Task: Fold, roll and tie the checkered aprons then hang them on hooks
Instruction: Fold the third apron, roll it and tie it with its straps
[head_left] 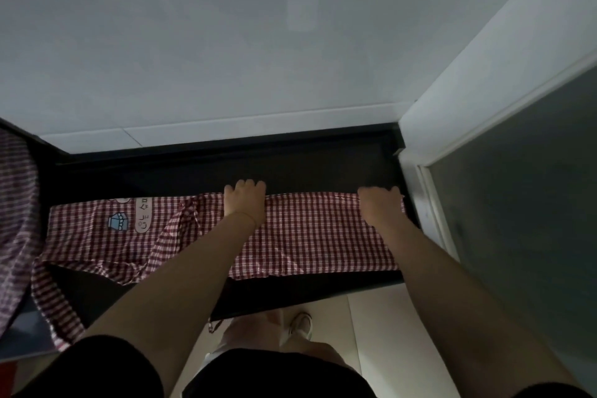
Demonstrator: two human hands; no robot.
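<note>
A red-and-white checkered apron lies folded lengthwise on a dark counter, with a printed cartoon patch near its left end and a strap lying across it. My left hand grips the apron's far edge near the middle, fingers curled over the cloth. My right hand grips the same far edge at the right end. A loose strap hangs off the counter's front left.
More checkered cloth lies piled at the far left. A pale wall rises behind the counter. A white door frame and dark glass panel close off the right side. My legs and a shoe show on the tiled floor below.
</note>
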